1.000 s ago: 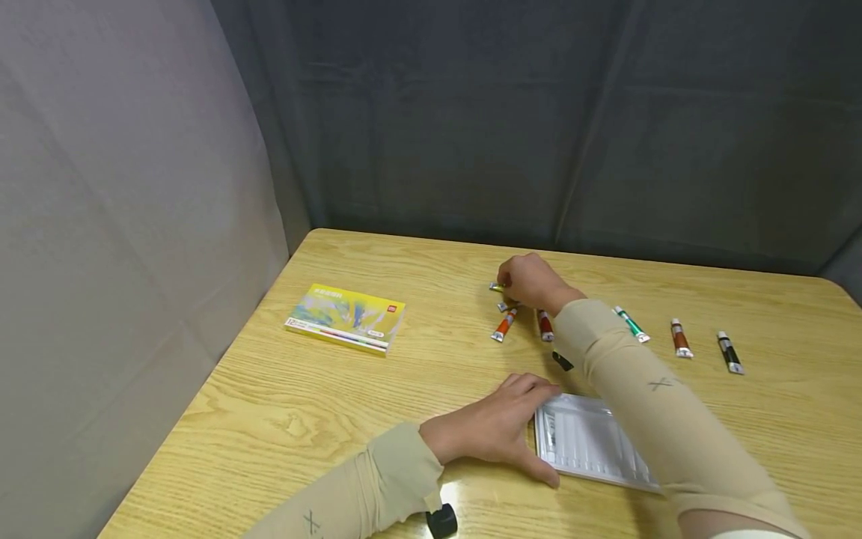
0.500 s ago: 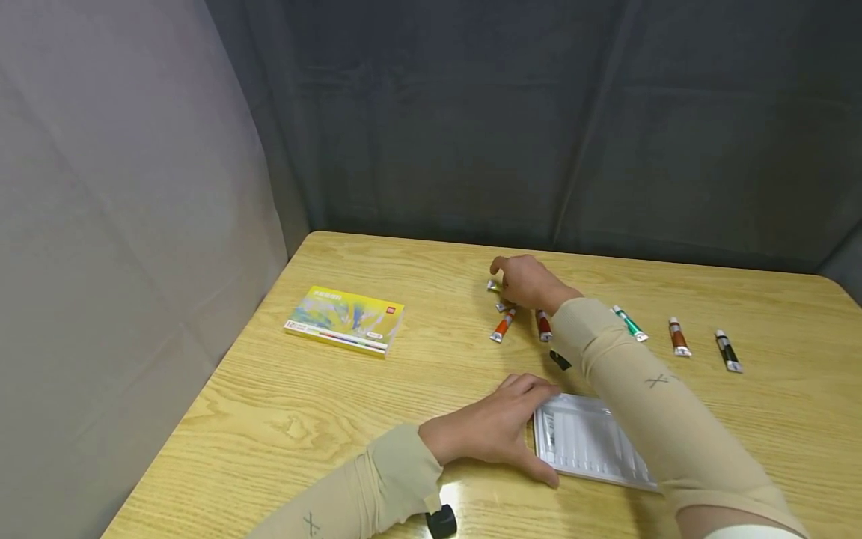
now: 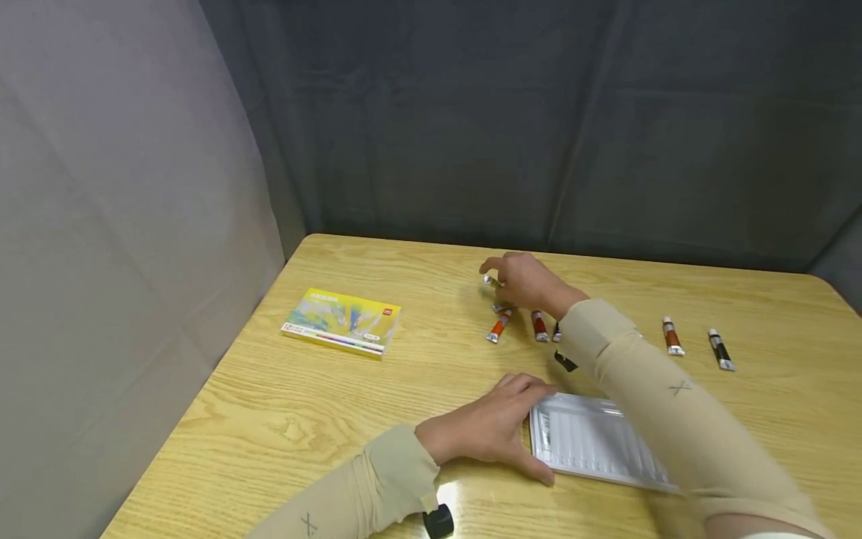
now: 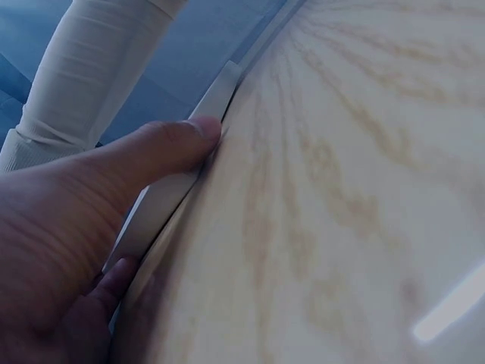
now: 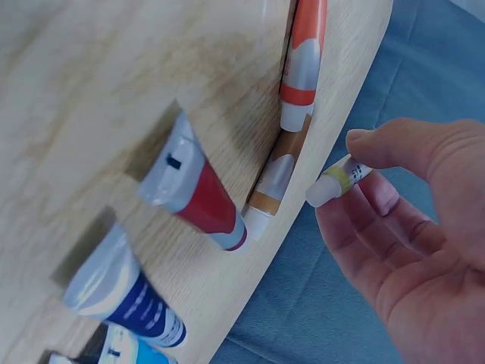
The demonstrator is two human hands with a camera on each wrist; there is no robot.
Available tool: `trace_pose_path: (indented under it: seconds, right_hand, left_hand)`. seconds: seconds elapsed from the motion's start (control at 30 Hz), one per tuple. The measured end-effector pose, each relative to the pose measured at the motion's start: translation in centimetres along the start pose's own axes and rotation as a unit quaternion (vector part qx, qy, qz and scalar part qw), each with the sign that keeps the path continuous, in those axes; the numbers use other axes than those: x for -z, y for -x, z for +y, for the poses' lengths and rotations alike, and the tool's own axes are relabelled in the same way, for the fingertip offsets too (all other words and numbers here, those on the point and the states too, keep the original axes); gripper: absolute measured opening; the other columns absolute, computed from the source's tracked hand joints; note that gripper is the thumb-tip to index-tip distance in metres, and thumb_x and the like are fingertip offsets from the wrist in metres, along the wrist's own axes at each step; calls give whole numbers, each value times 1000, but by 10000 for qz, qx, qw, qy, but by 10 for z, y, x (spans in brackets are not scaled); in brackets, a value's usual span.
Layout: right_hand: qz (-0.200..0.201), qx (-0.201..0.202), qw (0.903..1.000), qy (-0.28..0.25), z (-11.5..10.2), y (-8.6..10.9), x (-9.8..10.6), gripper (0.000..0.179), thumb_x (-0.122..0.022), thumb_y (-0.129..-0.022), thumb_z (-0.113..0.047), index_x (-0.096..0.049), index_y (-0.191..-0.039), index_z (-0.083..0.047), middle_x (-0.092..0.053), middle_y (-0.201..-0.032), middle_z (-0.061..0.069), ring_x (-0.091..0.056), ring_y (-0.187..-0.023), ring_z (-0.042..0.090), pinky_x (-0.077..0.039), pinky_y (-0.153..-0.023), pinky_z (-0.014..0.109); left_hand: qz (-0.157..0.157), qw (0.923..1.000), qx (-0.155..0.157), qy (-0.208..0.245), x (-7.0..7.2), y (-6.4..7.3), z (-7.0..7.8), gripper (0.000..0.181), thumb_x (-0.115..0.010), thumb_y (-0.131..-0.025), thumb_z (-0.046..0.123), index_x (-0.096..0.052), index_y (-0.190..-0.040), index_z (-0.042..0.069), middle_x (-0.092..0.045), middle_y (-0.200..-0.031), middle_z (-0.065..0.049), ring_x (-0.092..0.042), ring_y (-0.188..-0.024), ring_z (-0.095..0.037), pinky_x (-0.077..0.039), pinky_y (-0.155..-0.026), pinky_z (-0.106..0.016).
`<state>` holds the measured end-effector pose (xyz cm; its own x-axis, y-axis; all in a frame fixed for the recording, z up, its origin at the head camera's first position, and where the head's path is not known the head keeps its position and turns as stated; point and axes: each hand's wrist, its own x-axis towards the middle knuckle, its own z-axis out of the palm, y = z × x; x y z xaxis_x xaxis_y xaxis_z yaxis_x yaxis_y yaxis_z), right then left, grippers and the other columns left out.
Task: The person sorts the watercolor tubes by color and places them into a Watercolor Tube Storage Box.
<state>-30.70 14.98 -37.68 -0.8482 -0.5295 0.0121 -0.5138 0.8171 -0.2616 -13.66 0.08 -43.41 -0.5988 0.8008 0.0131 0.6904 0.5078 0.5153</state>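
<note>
A dark curtain [image 3: 431, 127] hung behind the wooden table [image 3: 323, 419]. Near the person lay a slotted pale tray [image 3: 599, 438], its right end hidden beneath a sleeve. The flat yellow box [image 3: 342, 323] rested farther off, to the left. The person's left hand [image 3: 494, 427] held the tray's left end, thumb and fingers spread toward its two corners. Beyond, the right hand [image 3: 528, 277] pinched a yellow-banded tube [image 5: 341, 182] between thumb and fingers, above the table's far part. Near that hand lay an orange tube [image 3: 500, 327] and a dark red tube [image 3: 540, 327]; well right were a brown tube [image 3: 672, 336] and a black tube [image 3: 720, 349].
</note>
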Motion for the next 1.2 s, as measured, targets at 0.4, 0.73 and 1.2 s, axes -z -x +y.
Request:
trace_pose_path:
  seconds: [0.4, 0.73, 1.2]
  right_hand:
    - [356, 456, 9983, 5, 0, 30, 1, 40, -81, -87, -7, -70, -126, -4, -72, -105, 16, -71, -91, 27, -61, -82, 44]
    - [427, 654, 9968, -181, -4, 60, 9, 34, -76, -90, -4, -71, -123, -5, -72, -101, 12, -71, -87, 22, -61, -75, 37]
    - [551, 676, 9952, -455, -8, 91, 1, 33, -78, -88, -3, -72, -120, -5, -73, -93, 4, -70, -80, 14, -59, -72, 32]
  left_hand:
    - [-96, 9999, 21, 58, 0, -1, 1, 109, -86, -76, 60, -34, -161, 15, -42, -157, 1, -38, -144, -13, -34, -122, -20]
    - [-154, 9997, 60, 181, 2, -1, -2, 108, -85, -77, 60, -33, -162, 15, -41, -158, 1, -39, -144, -12, -36, -121, -22]
    - [-83, 9999, 39, 90, 2, 0, -5, 108, -85, -76, 61, -35, -161, 16, -41, -159, 1, -39, -143, -13, -37, -121, -22]
